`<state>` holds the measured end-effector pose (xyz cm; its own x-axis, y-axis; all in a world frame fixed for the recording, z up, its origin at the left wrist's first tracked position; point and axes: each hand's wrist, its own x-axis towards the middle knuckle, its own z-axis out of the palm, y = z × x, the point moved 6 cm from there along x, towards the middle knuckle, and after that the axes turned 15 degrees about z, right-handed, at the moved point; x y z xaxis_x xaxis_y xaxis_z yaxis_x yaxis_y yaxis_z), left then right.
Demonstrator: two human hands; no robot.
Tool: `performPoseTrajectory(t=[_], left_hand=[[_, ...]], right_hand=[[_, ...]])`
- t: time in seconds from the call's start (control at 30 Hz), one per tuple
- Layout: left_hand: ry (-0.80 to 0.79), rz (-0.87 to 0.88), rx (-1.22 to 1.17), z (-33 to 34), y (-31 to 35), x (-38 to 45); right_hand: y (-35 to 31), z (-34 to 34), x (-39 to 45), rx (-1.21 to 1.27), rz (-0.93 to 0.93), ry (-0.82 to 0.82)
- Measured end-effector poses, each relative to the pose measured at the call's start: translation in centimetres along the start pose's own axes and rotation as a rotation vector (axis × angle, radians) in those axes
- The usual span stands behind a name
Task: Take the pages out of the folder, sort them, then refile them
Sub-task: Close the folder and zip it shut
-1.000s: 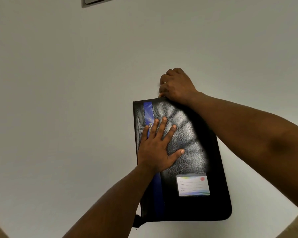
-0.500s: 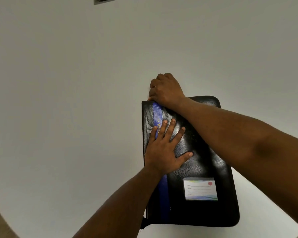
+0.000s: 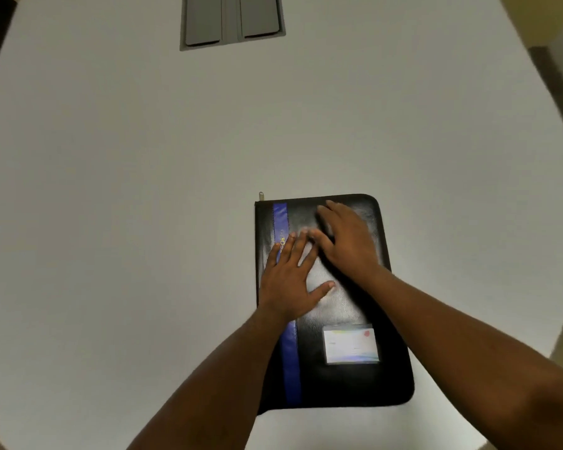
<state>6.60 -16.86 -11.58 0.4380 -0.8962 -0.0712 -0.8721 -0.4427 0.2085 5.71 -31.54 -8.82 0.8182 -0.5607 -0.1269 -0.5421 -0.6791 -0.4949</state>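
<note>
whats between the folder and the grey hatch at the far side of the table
Nothing: in the head view the white table is bare between the folder and the grey hatch.

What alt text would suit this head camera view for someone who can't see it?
A closed black folder with a blue stripe lies on a white table, both hands flat on its cover: left hand, right hand. A label sits near its lower right; a zipper pull sticks out at the far left corner.

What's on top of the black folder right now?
Both hands lie on the folder: left hand flat across the blue stripe, right hand open beside it. A label card sits lower. The folder's inside is hidden.
</note>
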Motion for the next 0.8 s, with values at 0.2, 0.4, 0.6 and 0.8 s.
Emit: performPoseTrajectory(t=[0.2,0.4,0.6,0.8], left_hand=[[0.078,-0.278,-0.101,-0.3,-0.9,-4.9],[0.093,-0.359,-0.308,0.9,0.3,-10.0],[0.251,-0.299,-0.480,0.8,1.4,-11.1],[0.292,-0.321,-0.545,0.1,-0.8,-11.7]], right_hand=[[7.9,-1.5,-7.6,-0.067,0.278,0.086],[9.8,-0.5,-13.6,0.081,0.391,-0.014],[9.4,0.3,-15.1,0.141,0.419,-0.051],[6.6,0.8,-14.3,0.185,0.353,-0.105]])
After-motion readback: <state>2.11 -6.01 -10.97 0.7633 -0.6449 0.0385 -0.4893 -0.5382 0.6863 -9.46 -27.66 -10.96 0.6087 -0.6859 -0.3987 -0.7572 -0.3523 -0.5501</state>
